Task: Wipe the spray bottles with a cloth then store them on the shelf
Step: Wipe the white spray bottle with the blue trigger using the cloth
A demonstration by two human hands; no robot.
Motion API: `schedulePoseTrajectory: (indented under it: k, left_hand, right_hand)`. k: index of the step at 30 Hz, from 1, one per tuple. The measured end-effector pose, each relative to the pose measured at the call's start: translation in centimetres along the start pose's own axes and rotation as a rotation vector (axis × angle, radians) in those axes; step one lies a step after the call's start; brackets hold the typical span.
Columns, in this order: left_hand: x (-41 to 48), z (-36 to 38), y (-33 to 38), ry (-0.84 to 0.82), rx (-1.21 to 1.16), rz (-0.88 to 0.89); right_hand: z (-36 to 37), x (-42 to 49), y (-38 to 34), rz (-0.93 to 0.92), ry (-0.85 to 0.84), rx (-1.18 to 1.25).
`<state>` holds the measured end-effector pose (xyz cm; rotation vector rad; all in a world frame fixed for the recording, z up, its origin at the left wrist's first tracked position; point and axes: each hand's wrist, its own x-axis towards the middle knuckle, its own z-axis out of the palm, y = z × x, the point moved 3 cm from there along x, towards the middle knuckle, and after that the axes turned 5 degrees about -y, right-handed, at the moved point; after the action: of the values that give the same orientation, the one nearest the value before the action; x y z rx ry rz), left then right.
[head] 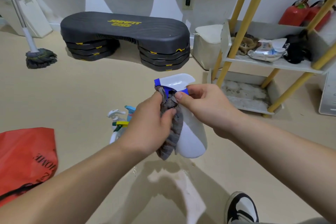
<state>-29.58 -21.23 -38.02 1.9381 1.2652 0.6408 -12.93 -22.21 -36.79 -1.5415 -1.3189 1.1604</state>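
Left hand [151,123] and right hand [205,107] wipe a spray bottle [192,132], mid-frame
Left hand grips the grey cloth [171,138] against its neck; right hand pinches the neck. Next, probably: finish the body, then carry it to the shelf [300,66], right.

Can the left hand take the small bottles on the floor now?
Probably not yet: the left hand grips the cloth against the white bottle. Otherwise the way to the floor bottles looks free.
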Motion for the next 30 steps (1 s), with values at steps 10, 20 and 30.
schedulePoseTrajectory:
  k: [10, 20, 30]
  left_hand:
    - [0.4, -0.6, 0.0, 0.041, 0.238, -0.122]
    - [0.5, -0.1, -0.3, 0.173, 0.143, 0.088]
    - [0.8, 0.7, -2.5, 0.039, 0.026, -0.146]
  right_hand:
    - [1.4, -0.5, 0.2, 0.038, -0.031, 0.089]
    - [0.9, -0.1, 0.6, 0.095, -0.018, 0.014]
    - [-0.8, 0.6, 1.2, 0.170, 0.137, 0.104]
